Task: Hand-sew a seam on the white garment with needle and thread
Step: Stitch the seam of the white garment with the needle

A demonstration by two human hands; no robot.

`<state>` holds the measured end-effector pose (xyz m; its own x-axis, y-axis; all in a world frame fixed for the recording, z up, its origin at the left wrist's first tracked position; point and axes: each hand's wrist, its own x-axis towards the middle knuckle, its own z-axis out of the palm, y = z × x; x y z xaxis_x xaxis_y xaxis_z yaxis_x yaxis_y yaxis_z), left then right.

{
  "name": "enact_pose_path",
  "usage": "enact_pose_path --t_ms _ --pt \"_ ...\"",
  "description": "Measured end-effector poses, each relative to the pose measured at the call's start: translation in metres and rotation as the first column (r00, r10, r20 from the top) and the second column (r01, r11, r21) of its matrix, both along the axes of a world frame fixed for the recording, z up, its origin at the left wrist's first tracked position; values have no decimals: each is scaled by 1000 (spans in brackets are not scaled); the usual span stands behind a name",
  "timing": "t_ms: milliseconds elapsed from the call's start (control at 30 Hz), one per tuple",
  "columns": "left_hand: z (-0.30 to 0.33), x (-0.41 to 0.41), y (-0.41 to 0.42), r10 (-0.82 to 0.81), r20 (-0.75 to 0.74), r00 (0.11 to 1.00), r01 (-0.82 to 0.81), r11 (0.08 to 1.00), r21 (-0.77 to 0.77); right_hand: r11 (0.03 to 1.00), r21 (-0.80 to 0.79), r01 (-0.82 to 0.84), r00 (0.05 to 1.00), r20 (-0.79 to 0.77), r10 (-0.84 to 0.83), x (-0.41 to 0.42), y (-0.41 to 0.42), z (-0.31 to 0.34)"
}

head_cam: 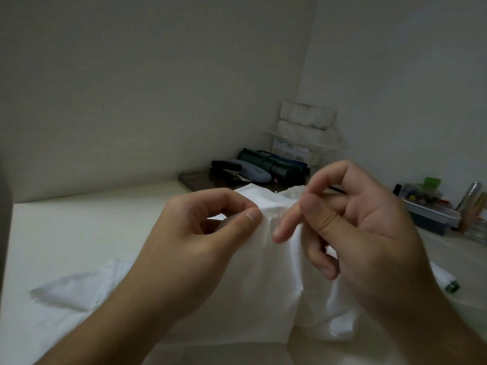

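Fabric was up off the table, the white garment [274,272] lifted between both hands and draping down beneath the fingers onto the pale table [79,227]. Left hand [200,233] pinched a puckered edge, thumb and forefinger clamped tight together on the cloth. Right hand [353,233] sat just beside it, thumb pressed toward the curled forefinger, one finger reaching across to touch the gathered fold; whether a needle sat in that pinch could not be told, and no thread showed clearly. Beyond the fingertips lay a dark rolled pouch [276,164] and a grey case [253,173], with a cluttered plastic box [429,214] off past the right knuckles.
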<state>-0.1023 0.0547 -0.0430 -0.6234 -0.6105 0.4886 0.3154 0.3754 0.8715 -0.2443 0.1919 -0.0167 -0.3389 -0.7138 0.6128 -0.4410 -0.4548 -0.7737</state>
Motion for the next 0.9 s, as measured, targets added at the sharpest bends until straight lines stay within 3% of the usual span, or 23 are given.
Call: enact_pose_path --t_ms 67,200,667,900 --pt "0 -1 0 -19 -16 1000 19 1000 22 999 44 -28 1000 -8 28 1 1 -1" --pt "-3 -3 -3 -60 -45 997 63 996 62 993 98 70 997 -47 -66 5 1 -3" --pt "-3 -3 -3 -60 -49 997 64 995 71 967 118 225 973 -84 -216 -9 -3 -5" --pt "-3 -2 -3 -61 -32 998 63 997 43 999 32 36 998 -45 -35 -10 3 -1"
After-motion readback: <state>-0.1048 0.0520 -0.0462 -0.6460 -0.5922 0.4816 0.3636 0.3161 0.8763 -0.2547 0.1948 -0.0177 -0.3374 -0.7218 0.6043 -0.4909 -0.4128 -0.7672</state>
